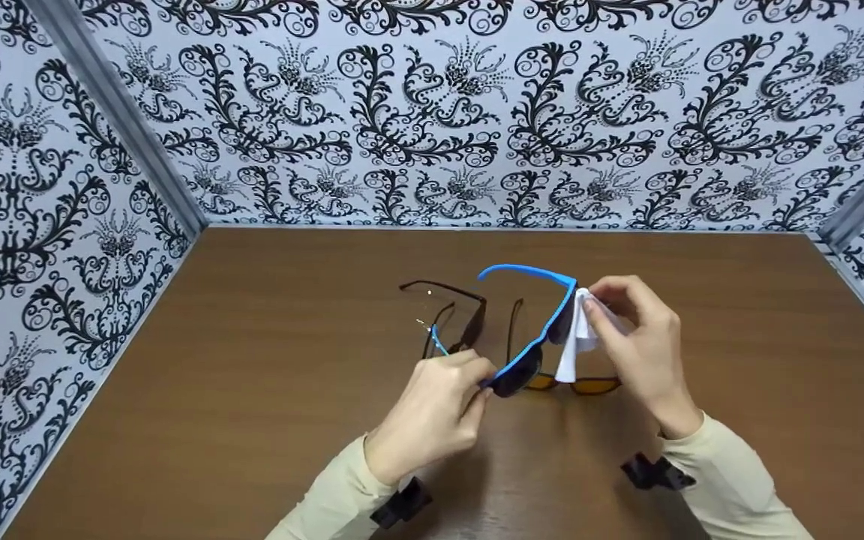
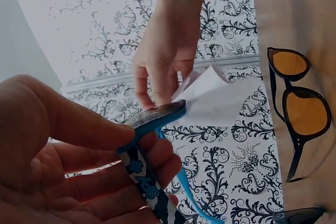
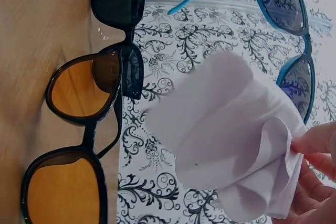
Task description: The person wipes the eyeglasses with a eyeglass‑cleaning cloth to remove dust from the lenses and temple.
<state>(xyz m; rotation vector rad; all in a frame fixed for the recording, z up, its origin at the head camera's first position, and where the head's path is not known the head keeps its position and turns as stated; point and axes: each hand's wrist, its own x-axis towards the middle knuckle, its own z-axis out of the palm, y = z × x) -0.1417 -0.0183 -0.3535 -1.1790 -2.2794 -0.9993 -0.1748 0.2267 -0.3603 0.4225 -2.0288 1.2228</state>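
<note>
Blue-framed sunglasses point(image 1: 520, 371) with dark lenses are held up over the table, arms unfolded. My left hand point(image 1: 432, 412) grips them at the near end of the frame; in the left wrist view its thumb and fingers pinch beside a patterned temple arm point(image 2: 147, 184). At the far lens, my right hand point(image 1: 646, 349) pinches a white cloth point(image 1: 573, 346) that hangs down in front of the frame. The right wrist view shows the cloth point(image 3: 226, 129) bunched at the fingertips and spread loosely below, overlapping the edge of the blue frame point(image 3: 307, 45).
On the brown table point(image 1: 252, 360) sit black-framed glasses with orange lenses point(image 1: 595, 385), below the held pair. Dark sunglasses point(image 1: 469, 328) stand to their left, partly behind the left hand. Patterned wall panels point(image 1: 432, 112) enclose the back and sides.
</note>
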